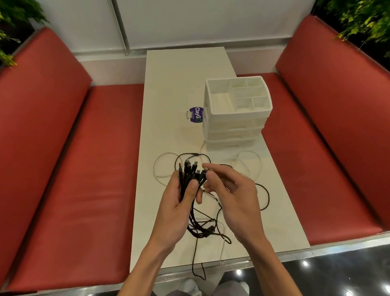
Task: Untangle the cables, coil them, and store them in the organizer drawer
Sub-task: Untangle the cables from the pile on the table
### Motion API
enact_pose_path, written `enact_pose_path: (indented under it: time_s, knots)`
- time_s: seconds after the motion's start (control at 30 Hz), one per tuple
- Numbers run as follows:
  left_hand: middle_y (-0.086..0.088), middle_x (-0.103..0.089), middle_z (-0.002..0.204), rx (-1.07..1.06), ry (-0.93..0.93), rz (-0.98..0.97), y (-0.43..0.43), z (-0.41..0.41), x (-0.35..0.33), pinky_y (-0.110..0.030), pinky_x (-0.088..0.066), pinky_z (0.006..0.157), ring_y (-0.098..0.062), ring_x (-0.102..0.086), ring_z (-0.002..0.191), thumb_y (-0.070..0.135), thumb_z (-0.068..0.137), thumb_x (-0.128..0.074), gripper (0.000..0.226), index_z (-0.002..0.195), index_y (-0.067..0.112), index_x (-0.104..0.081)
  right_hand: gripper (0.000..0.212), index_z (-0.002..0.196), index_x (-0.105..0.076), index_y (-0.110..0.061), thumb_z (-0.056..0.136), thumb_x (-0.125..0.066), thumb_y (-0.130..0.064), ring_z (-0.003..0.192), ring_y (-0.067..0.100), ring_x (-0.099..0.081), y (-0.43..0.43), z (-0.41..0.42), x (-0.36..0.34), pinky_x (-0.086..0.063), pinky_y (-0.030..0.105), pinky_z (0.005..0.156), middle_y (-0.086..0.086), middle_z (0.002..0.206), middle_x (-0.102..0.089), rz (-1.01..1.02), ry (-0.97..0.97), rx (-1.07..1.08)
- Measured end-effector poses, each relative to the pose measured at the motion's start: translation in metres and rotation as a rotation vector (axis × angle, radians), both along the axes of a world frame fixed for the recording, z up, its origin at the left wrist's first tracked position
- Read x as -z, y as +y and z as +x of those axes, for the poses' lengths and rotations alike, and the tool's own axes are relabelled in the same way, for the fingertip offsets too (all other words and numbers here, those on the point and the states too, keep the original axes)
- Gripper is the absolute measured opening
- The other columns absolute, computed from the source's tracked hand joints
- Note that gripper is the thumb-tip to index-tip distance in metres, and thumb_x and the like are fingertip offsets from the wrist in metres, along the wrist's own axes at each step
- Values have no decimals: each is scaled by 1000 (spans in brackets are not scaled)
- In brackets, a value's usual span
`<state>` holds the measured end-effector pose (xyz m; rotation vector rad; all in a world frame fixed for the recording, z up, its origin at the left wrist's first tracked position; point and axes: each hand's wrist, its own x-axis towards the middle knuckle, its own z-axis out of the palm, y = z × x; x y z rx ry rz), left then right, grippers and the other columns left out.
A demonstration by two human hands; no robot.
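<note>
Gripping a bundle of black cables (187,171) in the left hand (180,207), plugs upward; pinching one plug with the right hand (232,191). Below, loops hanging past the near table (173,91) edge; beyond, white cables (154,168), then the organizer (234,121) far right. Could tighten the knots if pulled hard, or drag the white cables along.

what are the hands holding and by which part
The left hand grips the bundle of black cables just below the plug ends; the right hand pinches one plug end.
</note>
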<state>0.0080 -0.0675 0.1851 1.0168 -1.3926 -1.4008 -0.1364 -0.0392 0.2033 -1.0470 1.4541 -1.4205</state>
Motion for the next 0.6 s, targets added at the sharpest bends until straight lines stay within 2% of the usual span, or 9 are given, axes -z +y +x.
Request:
enact_pose_path:
  time_s: [0.1, 0.2, 0.33, 0.43, 0.5, 0.6]
  knots:
    - [-1, -55, 80, -12, 1, 3, -3, 4, 1, -36, -45, 86, -16, -54, 81, 30, 112, -51, 15, 119, 23, -62, 18, 117, -82, -22, 103, -74, -16, 89, 22, -78, -3, 3, 0, -64, 38, 87, -1, 99, -81, -10, 35, -17]
    - [-2, -56, 81, -14, 6, 14, -5, 7, 2, -32, -46, 80, -16, -52, 78, 27, 112, -52, 14, 119, 20, -62, 15, 113, -81, -21, 102, -75, -13, 85, 19, -78, -6, 2, -2, -64, 33, 82, -4, 91, -80, 20, 120, -87]
    - [-1, -51, 75, 1, -34, -18, -6, 9, 1, -29, -45, 77, -16, -47, 72, 27, 112, -51, 12, 117, 18, -58, 24, 120, -76, -30, 101, -75, -15, 86, 15, -78, -7, 1, -9, -63, 27, 80, -11, 92, -77, 26, 190, -158]
    - [0, -53, 74, 37, -79, -53, -7, 10, -2, -26, -46, 73, -15, -48, 70, 23, 113, -50, 13, 117, 12, -57, 15, 112, -76, -27, 101, -76, -17, 83, 14, -78, -8, 0, -13, -61, 24, 78, -11, 91, -79, 25, 197, -164]
    - [3, -59, 79, 66, -104, -59, -7, 11, -3, -27, -49, 73, -14, -53, 73, 21, 113, -49, 14, 117, 11, -57, 10, 107, -75, -22, 100, -77, -14, 81, 16, -78, -8, -4, -15, -63, 27, 79, -6, 88, -79, 42, 196, -182]
    - [7, -68, 93, 51, -167, -73, -9, 15, -2, -32, -54, 82, -14, -65, 86, 29, 114, -42, 21, 119, 15, -56, 9, 105, -74, -18, 100, -77, -10, 81, 19, -79, -5, -15, -22, -65, 31, 81, -2, 89, -79, 55, 209, -265]
